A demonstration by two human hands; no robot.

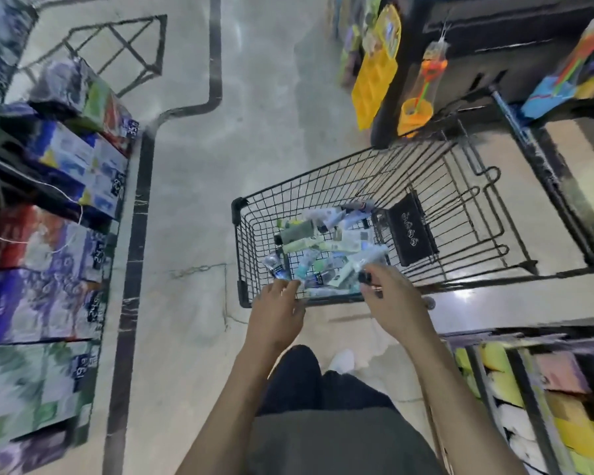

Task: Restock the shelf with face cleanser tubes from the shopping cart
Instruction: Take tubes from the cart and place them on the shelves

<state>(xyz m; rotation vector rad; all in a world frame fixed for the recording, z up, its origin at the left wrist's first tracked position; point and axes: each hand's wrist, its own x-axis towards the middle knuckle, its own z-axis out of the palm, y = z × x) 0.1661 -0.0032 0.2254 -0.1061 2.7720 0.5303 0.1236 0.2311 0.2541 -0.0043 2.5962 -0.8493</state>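
A black wire shopping cart [323, 186] stands on the aisle floor in front of me. Its basket holds a loose heap of several face cleanser tubes [323, 241] in white, green and pale blue. My right hand [393, 298] reaches over the near rim and grips a white tube [371, 258] by its black-capped end. At the near left corner, my left hand [276, 308] pinches a small tube with a dark blue end [275, 266] in its fingertips. Motion blur hides the labels.
Shelves of boxed goods [48, 234] line the left side. A shelf with yellow and pink packs [546, 406] sits at the lower right. Hanging toys [422, 94] and a dark rack stand behind the cart. Tiled floor [192, 200] lies between the left shelves and the cart.
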